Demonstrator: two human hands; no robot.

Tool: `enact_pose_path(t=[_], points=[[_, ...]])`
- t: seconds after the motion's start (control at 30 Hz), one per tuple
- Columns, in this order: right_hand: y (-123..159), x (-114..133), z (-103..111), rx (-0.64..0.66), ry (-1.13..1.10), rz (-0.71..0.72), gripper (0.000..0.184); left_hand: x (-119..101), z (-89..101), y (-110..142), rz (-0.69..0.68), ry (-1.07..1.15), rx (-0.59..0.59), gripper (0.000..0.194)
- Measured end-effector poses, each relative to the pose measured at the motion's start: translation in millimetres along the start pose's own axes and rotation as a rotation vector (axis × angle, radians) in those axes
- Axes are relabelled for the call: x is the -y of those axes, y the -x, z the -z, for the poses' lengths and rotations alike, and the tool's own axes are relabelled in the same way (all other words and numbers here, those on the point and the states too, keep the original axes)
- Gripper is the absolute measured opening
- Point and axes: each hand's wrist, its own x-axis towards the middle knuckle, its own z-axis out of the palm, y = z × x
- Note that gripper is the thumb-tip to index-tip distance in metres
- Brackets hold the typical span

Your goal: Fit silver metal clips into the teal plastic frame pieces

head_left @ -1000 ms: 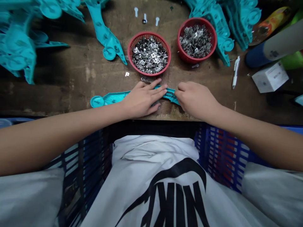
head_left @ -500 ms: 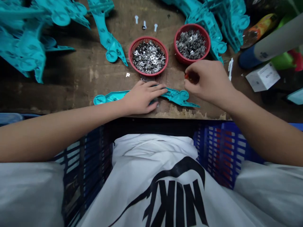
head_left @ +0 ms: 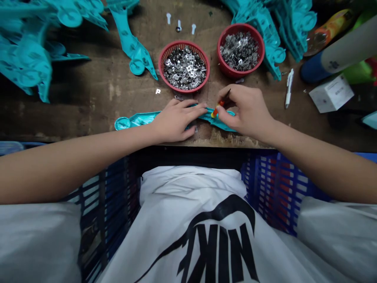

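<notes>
A long turquoise plastic part [head_left: 144,118] lies across the table near its front edge. My left hand [head_left: 176,121] rests flat over its middle, fingers stretched out, and hides that stretch. My right hand [head_left: 246,112] is closed around a slim orange-and-yellow tool [head_left: 216,111] with a thin dark end pointing up. The tool's yellow end meets the right portion of the part, or hovers just over it; I cannot tell which. Behind the hands stand a red basket [head_left: 160,72] of small metal clips and a red bowl [head_left: 262,55] of similar metal pieces.
More turquoise parts [head_left: 28,74] are piled at the left, with another stack [head_left: 265,35] at the back right. A white pen [head_left: 289,88], a small white box [head_left: 331,93] and a blue-and-white cylinder [head_left: 316,67] lie at the right. Blue crates [head_left: 271,188] flank my lap.
My right hand has moved left and slightly down from beside the red bowl, bringing the orange-and-yellow tool to the turquoise part. The left hand has stayed in place.
</notes>
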Motion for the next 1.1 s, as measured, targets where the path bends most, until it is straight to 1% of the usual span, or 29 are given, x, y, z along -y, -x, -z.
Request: enact_pose_path(t=[0.07,0.13,0.23,0.3,0.37,0.47,0.53,0.6,0.7,0.77,0.9,1.1], points=[[2,-2,-5,-0.018,0.022,0.031,0.034,-1,0.9,0,0.009,-0.015,0.013,0.075],[3,-6,-11,-0.066,0.015,0.062,0.03,-3,2.3,0,0.019,-0.027,0.031,0.076],[2,-19,-15,-0.193,-0.02,0.081,0.026,-6,4.1,0,0.035,-0.044,0.054,0.076],[-2,-32,-15,-0.236,0.0,0.068,0.027,-6,4.4,-1,0.043,-0.054,0.058,0.076],[-6,-45,-14,-0.191,0.063,0.054,0.031,-6,3.9,-1,0.042,-0.055,0.054,0.077],[-10,-58,-15,-0.042,0.187,0.052,0.041,-4,2.6,-1,0.036,-0.046,0.051,0.076],[-9,-58,-15,0.006,0.263,0.068,0.048,-4,2.2,-1,0.038,-0.039,0.05,0.076],[-7,-51,-12,0.032,0.325,0.142,0.051,-3,2.3,-1,0.036,-0.035,0.051,0.076],[-1,-37,-5,0.124,0.406,0.321,0.043,-4,3.4,-1,0.035,-0.036,0.053,0.076],[1,-30,-3,0.187,0.461,0.397,0.038,-5,4.1,-1,0.038,-0.043,0.05,0.076],[2,-23,-3,0.22,0.544,0.443,0.034,-6,4.6,-1,0.034,-0.072,0.048,0.074],[-2,-12,-4,0.237,0.617,0.459,0.028,-9,5.9,-3,0.042,-0.117,0.073,0.073]])
